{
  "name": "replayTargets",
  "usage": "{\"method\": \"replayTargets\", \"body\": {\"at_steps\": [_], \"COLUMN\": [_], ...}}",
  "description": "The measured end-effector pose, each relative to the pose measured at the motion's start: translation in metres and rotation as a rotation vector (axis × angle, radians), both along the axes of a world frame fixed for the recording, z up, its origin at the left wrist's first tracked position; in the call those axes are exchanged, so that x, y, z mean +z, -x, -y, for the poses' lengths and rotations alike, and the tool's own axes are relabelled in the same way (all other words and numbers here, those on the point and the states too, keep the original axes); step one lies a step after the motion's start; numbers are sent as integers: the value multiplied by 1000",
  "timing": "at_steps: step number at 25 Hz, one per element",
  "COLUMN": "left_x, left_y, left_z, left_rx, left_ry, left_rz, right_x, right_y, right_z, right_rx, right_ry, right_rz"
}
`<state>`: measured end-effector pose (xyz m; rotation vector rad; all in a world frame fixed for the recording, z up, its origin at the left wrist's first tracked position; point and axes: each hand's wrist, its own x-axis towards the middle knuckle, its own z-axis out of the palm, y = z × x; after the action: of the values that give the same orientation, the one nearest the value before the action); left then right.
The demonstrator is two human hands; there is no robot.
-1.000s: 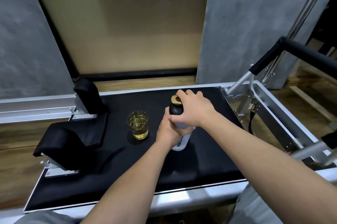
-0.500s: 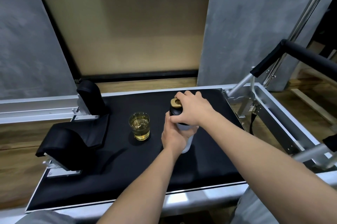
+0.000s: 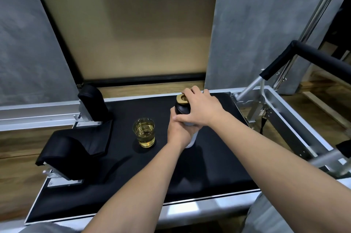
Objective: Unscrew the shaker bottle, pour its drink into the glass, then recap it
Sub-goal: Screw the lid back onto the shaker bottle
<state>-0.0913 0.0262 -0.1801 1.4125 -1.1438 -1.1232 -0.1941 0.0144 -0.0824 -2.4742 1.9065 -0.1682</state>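
The shaker bottle [image 3: 192, 138] stands upright on the black padded platform [image 3: 133, 179], right of centre. Its body is white and mostly hidden. My left hand [image 3: 177, 131] grips that body from the near side. On top sits the black cap [image 3: 181, 109] with a gold loop, and my right hand [image 3: 202, 111] curls over it from the right, thumb on the near side. To the left of the bottle stands a short clear glass [image 3: 144, 132], about half full of yellow drink, apart from both hands.
Two black shoulder pads [image 3: 93, 104] and a black headrest [image 3: 64, 154] stand at the platform's left end. A metal frame with a black padded bar [image 3: 307, 58] rises at the right. Grey wall panels stand behind. Wooden floor surrounds the frame.
Both hands stay on the bottle. My right hand has turned slightly on the cap, and my left hand now covers more of the bottle's printed side.
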Motion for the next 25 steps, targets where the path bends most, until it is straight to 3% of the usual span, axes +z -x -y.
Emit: {"method": "replayTargets", "body": {"at_steps": [1, 2, 3, 6, 8, 10, 11, 13, 15, 17, 18, 21, 22, 25], "left_x": [3, 9, 7, 3, 0, 4, 5, -1, 0, -7, -7, -4, -3, -13], "left_y": [1, 2, 2, 1, 2, 7, 10, 6, 8, 12, 13, 9, 7, 5], "left_z": [4, 1, 0, 7, 10, 13, 16, 13, 4, 7, 5, 5, 4, 3], "left_rx": [45, 68, 92, 126, 160, 57, 109, 160, 284, 333, 347, 316, 279, 71], "left_ry": [-2, -72, -89, -401, -391, -390, -375, -285, -366, -321, -319, -295, -256, -63], "left_rz": [-54, -297, -376, -861, -1038, -991, -920, -957, -948, -959, -1028, -944, -852, -4], "right_x": [-1, -3, -7, -19, -17, -16, -16, -15, -17, -17, -17, -17, -16, -15], "right_y": [1, 1, 0, -4, -6, -5, -5, -6, -10, -16, -19, -22, -21, -15], "right_z": [2, 3, 3, 3, 7, 10, 10, 10, 7, 7, 8, 9, 10, 10], "right_rx": [5, 4, -5, -24, -24, -21, -16, -11, -43, -81, -87, -81, -76, -56], "right_ry": [-6, -22, -42, -32, -39, -49, -46, -45, -52, -64, -67, -73, -76, -83], "right_rz": [-3, -2, 4, 18, 26, 20, 7, -2, 8, 29, 35, 51, 57, 59]}}
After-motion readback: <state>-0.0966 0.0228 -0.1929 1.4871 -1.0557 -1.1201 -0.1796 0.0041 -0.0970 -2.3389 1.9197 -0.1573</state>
